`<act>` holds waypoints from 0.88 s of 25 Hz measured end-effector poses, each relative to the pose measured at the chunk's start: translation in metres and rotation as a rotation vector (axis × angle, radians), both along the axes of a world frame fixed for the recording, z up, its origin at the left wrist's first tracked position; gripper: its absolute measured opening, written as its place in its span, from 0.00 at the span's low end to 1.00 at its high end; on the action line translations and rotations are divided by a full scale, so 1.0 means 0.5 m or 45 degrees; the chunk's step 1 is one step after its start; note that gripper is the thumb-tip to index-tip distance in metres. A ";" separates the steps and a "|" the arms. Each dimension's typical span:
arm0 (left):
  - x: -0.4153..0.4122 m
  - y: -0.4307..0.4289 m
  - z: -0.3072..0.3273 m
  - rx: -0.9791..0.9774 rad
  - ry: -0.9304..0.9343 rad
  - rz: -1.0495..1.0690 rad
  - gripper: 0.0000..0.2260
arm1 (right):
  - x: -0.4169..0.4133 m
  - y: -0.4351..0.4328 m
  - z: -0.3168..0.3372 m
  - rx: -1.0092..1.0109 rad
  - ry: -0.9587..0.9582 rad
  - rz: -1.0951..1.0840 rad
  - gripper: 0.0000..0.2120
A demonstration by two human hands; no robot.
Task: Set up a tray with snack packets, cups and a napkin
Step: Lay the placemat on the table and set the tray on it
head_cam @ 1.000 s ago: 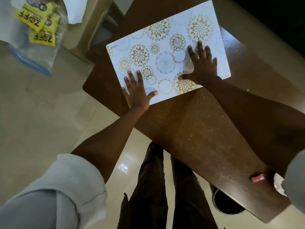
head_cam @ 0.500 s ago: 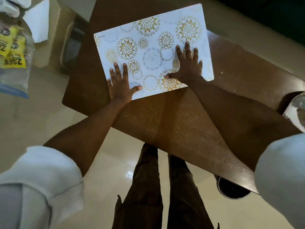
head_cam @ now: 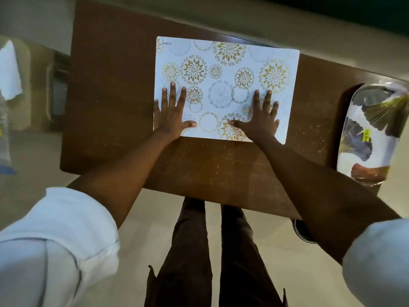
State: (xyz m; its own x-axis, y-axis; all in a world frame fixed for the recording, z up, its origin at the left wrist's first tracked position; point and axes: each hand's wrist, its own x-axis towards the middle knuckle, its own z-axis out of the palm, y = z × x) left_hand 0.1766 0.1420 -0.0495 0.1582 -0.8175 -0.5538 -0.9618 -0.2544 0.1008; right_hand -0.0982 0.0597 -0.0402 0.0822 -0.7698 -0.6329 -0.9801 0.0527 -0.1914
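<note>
both hands, left hand (head_cam: 171, 116) and right hand (head_cam: 261, 120), lie flat, grip released, on the placemat (head_cam: 225, 69); tray (head_cam: 374, 134) at 3 o'clock on the counter (head_cam: 110, 96).

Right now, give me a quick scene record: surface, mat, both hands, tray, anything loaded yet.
surface: dark wooden table
mat: white placemat with gold floral circles, flat on the table
left hand: open, palm down on the mat's near left corner
right hand: open, palm down on the mat's near right part
tray: oval patterned tray at the table's right end, apart from the mat
loaded: no packets, cups or napkin visible on it
</note>
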 end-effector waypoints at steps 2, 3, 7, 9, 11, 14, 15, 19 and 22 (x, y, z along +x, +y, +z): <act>-0.014 0.004 0.000 -0.004 -0.009 -0.043 0.53 | -0.019 0.026 0.000 -0.009 -0.001 -0.059 0.63; -0.020 0.007 0.000 -0.007 -0.009 -0.057 0.53 | -0.027 0.037 0.000 -0.013 -0.003 -0.078 0.63; -0.042 0.028 -0.002 0.001 -0.030 -0.093 0.53 | -0.050 0.074 0.002 0.001 -0.014 -0.123 0.63; -0.053 0.044 -0.003 -0.002 -0.033 -0.106 0.53 | -0.061 0.091 0.004 0.007 -0.009 -0.135 0.63; -0.065 0.058 -0.005 -0.013 -0.034 -0.114 0.53 | -0.074 0.109 0.006 0.007 -0.003 -0.147 0.63; -0.078 0.072 -0.006 -0.034 -0.029 -0.127 0.53 | -0.088 0.130 0.008 -0.001 -0.002 -0.160 0.62; -0.081 0.076 -0.006 -0.038 -0.027 -0.136 0.53 | -0.091 0.136 0.009 0.002 -0.004 -0.168 0.62; -0.087 0.083 -0.005 -0.036 -0.030 -0.141 0.53 | -0.099 0.154 0.009 0.009 -0.004 -0.190 0.62; -0.091 0.088 -0.003 -0.025 -0.022 -0.126 0.53 | -0.099 0.158 0.009 0.008 -0.001 -0.178 0.62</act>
State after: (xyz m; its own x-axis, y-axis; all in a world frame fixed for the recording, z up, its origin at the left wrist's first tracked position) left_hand 0.1314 0.1861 -0.0510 0.0850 -0.8404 -0.5353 -0.9838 -0.1559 0.0884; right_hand -0.1479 0.1385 -0.0357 -0.0253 -0.7700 -0.6375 -0.9630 0.1899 -0.1911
